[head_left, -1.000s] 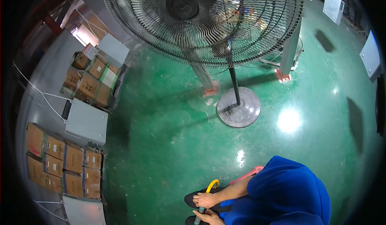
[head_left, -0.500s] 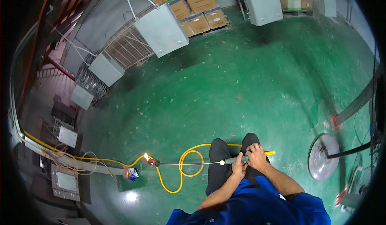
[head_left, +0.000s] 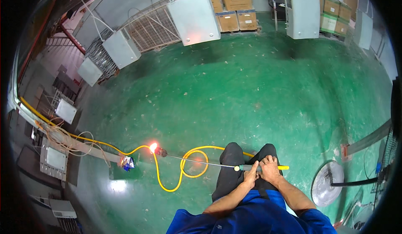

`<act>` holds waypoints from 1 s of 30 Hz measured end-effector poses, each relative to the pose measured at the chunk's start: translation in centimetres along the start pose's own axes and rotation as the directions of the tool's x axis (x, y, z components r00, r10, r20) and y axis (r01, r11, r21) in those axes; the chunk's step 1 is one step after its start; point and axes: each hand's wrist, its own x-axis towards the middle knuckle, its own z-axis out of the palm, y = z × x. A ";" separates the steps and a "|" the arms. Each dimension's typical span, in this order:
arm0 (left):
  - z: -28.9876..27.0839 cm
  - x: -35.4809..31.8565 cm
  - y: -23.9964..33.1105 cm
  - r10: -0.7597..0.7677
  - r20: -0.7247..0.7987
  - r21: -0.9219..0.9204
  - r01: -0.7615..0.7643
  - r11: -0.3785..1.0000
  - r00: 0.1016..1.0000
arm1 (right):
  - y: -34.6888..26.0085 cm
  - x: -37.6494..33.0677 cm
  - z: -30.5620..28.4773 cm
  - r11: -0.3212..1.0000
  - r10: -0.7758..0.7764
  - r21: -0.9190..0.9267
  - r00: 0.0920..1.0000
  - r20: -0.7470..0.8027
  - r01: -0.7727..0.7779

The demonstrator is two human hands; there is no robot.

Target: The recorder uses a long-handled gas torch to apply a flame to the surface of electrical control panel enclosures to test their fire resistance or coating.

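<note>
Gripping torch [head_left: 201, 161] as before, hands [head_left: 261, 171] unmoved, view tilted lower

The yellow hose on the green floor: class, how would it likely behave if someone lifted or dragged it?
The yellow hose lies in a loose loop, so it is probably floppy and would sag rather than hold shape. It joins the long torch held by the left hand and right hand, so pulling would likely tug it. Trailing far left, it may snag on the cables there.
</note>
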 end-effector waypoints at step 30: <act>1.1 -7.4 0.0 0.251 0.501 0.845 -0.530 0.064 0.828 | -0.2 -0.2 5.2 0.982 0.185 0.079 0.942 -0.279 -0.170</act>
